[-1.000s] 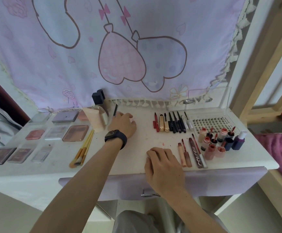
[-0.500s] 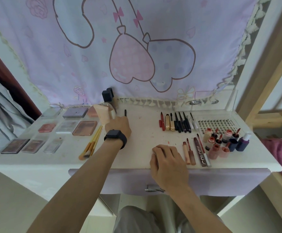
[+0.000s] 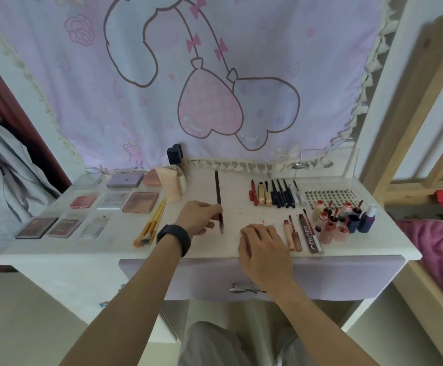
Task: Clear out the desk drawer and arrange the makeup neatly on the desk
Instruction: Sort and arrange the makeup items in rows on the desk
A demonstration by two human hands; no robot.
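Your left hand [image 3: 197,217], with a black band [image 3: 174,239] round its wrist, pinches a long, thin, dark makeup pencil [image 3: 217,191] near its lower end between thumb and fingertips. The pencil stands nearly straight away from you over the middle of the white desk [image 3: 109,249]. Its far end points at the curtain hem, and its near tip seems to touch the desktop, though blur there makes that hard to tell. Your right hand [image 3: 264,247] lies palm down on the front edge of the desk, just right of the pencil, its fingers loosely bent and gripping nothing. Below it the lilac drawer front [image 3: 334,276] sits closed, and your wrist covers part of its metal handle [image 3: 237,289]. To the left, flat square palettes [image 3: 140,202] lie in 3 rows, with a bundle of yellow-handled brushes [image 3: 153,220] just beside them. A pale pink tube [image 3: 172,186] stands at the back, near the pencil's far end. To the right, a row of red, gold and black pens [image 3: 275,195] lies side by side. Nearer you are slim lip-gloss tubes [image 3: 293,235], touching or nearly touching your right fingers. Beyond them a cluster of small bottles [image 3: 343,217] stands in front of a clear lash tray [image 3: 331,194]. A lilac curtain printed with cartoon hearts [image 3: 215,75] hangs behind the desk.
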